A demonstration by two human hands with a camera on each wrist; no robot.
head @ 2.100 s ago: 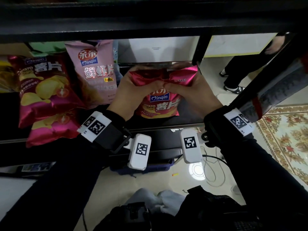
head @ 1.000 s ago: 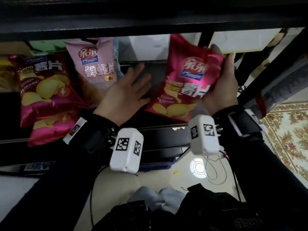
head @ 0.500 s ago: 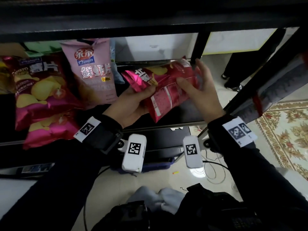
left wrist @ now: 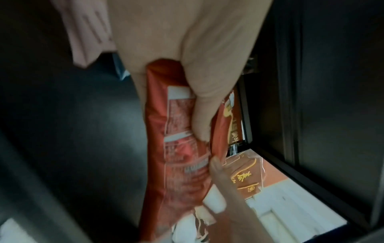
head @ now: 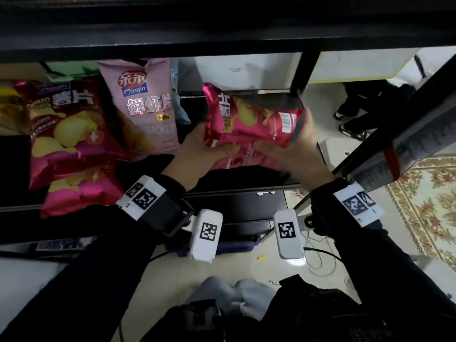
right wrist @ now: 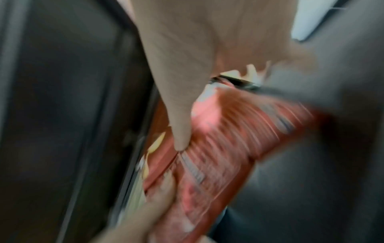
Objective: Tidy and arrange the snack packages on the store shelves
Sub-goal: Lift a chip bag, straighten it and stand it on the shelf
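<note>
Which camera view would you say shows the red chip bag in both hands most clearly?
The head view: the red chip bag appears whole and sideways, the left hand and right hand gripping it. The left wrist view shows only its back panel; the right wrist view is motion-blurred.

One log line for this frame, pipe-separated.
left hand: grips chip bag | right hand: grips chip bag | bag: sideways over shelf

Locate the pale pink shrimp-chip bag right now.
In the head view the pale pink bag stands on the shelf, left of centre, between the dark pink chip bags and the left hand.
</note>
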